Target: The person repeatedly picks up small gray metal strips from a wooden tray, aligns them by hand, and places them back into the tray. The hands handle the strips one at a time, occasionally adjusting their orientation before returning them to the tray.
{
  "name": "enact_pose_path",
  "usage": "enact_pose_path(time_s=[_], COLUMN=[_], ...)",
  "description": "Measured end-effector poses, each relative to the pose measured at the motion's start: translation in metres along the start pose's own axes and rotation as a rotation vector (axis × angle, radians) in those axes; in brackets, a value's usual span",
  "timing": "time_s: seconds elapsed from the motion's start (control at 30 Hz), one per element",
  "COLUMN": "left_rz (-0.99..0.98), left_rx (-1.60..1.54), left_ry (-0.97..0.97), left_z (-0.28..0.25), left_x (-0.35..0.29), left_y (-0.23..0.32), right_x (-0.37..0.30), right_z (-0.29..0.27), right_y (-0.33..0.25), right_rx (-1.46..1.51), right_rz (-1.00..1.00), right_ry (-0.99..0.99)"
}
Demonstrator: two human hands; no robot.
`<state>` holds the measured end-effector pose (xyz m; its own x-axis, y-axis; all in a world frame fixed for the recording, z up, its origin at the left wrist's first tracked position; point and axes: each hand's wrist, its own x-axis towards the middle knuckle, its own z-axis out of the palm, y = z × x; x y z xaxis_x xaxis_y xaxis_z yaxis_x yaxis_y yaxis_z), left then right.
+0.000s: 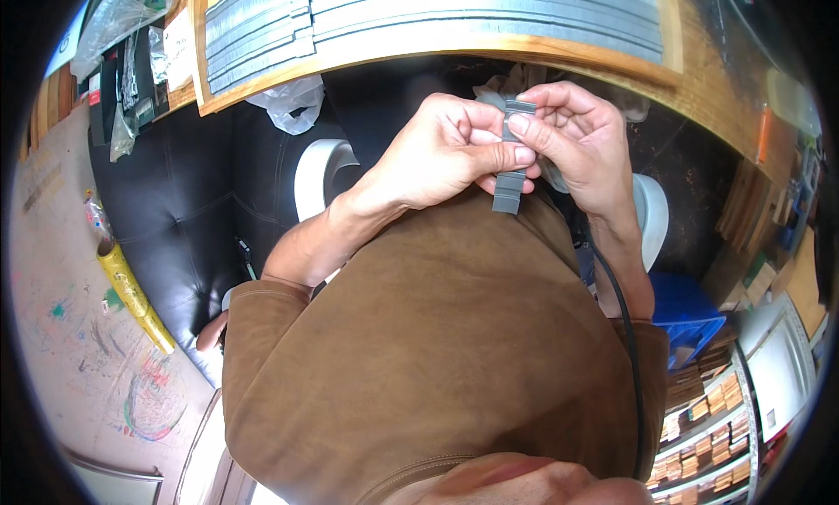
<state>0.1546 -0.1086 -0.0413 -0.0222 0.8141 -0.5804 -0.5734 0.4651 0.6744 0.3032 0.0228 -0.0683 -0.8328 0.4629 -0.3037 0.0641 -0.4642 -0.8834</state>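
Both hands are raised in front of my chest and hold a short grey strip (509,193) that looks made of small ridged segments. My left hand (450,151) pinches its middle between thumb and fingers. With thumb and fingertips, my right hand (584,142) grips the upper end. The strip's lower end hangs free below the left fingers, while part of its middle is hidden behind the thumbs. Just beyond the hands, a wooden tray (367,65) on the table holds long rows of similar grey strips (489,15).
A black padded sofa (201,199) stands at left, with a yellow tube (135,295) beside it. White chair arms (319,177) flank me. A white plastic bag (293,103) hangs under the table edge. At right are a blue plastic crate (686,317) and a black cable (631,348) along my arm.
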Motion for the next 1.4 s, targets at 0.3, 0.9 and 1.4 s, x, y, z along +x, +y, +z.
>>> enact_pose_path(time_s=[0.3,0.9,1.4], left_rz=[0.011,0.108,0.175], left_rx=[0.017,0.099,-0.087], left_ry=[0.010,-0.018,0.146], left_z=[0.000,-0.007,-0.002], left_x=[-0.001,0.003,0.006], left_y=[0.004,-0.014,-0.008], right_x=[-0.002,-0.005,-0.026], right_z=[-0.002,0.002,-0.048], right_y=[0.000,-0.006,-0.110], right_rx=[0.071,-0.100,-0.377], right_rz=[0.022,0.001,-0.398], right_ry=[0.015,-0.015,0.542])
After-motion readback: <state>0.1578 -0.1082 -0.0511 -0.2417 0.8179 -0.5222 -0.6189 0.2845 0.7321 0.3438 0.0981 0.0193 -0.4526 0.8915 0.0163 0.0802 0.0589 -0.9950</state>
